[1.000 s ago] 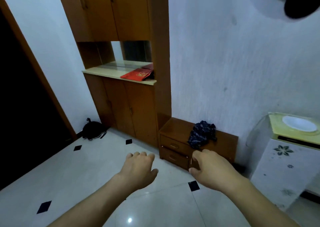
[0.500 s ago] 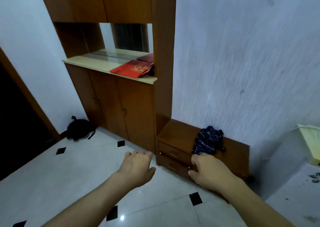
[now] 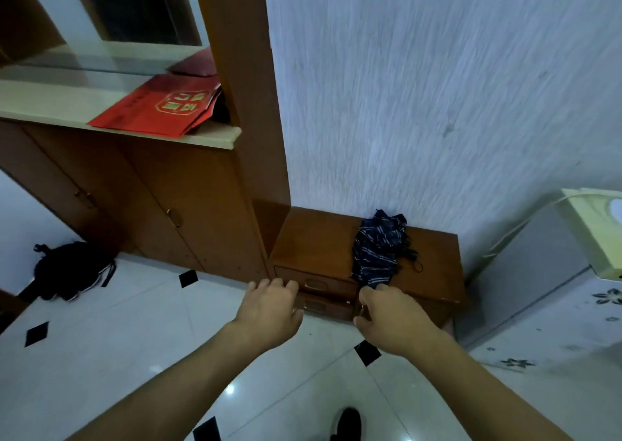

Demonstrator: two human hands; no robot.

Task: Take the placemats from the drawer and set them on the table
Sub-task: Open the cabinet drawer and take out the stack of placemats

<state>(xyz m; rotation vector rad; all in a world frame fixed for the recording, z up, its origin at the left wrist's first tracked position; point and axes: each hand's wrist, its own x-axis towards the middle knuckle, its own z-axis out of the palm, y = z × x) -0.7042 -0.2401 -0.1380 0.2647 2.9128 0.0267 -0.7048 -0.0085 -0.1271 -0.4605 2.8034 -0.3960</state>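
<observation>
A low brown drawer unit [image 3: 316, 238] stands against the white wall, with two closed drawers on its front; the upper drawer [image 3: 314, 285] shows a metal handle, the lower drawer [image 3: 328, 307] is partly behind my hands. My left hand [image 3: 269, 309] hovers palm down in front of the drawers, fingers apart, holding nothing. My right hand [image 3: 390, 319] reaches to the drawers' right end with fingers curled; whether it grips anything is hidden. No placemats are visible.
A dark striped cloth [image 3: 378, 249] lies on the unit's top. A tall wooden cabinet [image 3: 188, 205] stands left, its shelf holding red envelopes [image 3: 158, 107]. A black bag [image 3: 67, 269] lies on the tiled floor. A white appliance [image 3: 572, 289] stands at right.
I have moved closer to the drawer unit and lower; both hands have advanced toward the drawer fronts, and the right hand now sits just under the striped cloth.
</observation>
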